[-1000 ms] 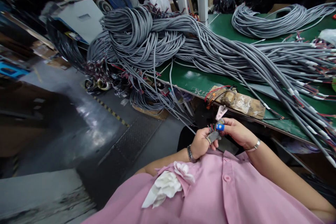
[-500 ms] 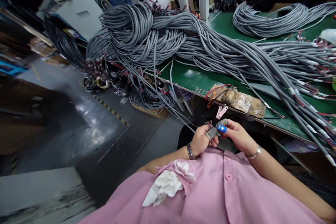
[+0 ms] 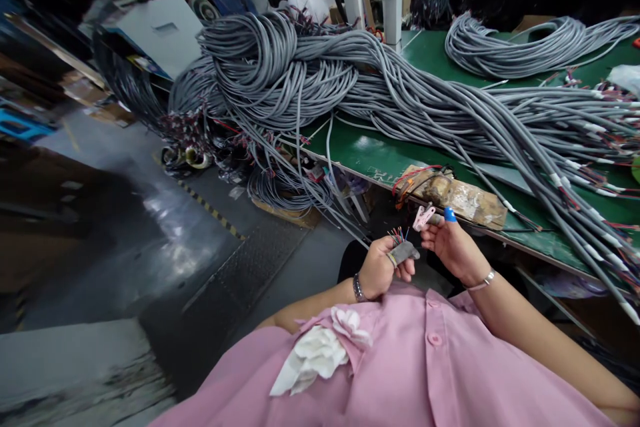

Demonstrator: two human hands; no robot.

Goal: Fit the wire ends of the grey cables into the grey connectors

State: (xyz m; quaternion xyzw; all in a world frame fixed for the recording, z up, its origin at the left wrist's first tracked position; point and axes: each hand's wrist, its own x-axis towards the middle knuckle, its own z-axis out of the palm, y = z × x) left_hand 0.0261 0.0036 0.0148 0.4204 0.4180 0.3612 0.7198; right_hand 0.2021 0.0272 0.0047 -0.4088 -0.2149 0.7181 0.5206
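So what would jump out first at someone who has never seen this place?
Most likely the great heap of grey cables, looped at its left end and sprawling across the green workbench. Then the small bundle of bare coloured wire ends standing up from the left hand, and the bright blue thumb covering on the raised right hand.
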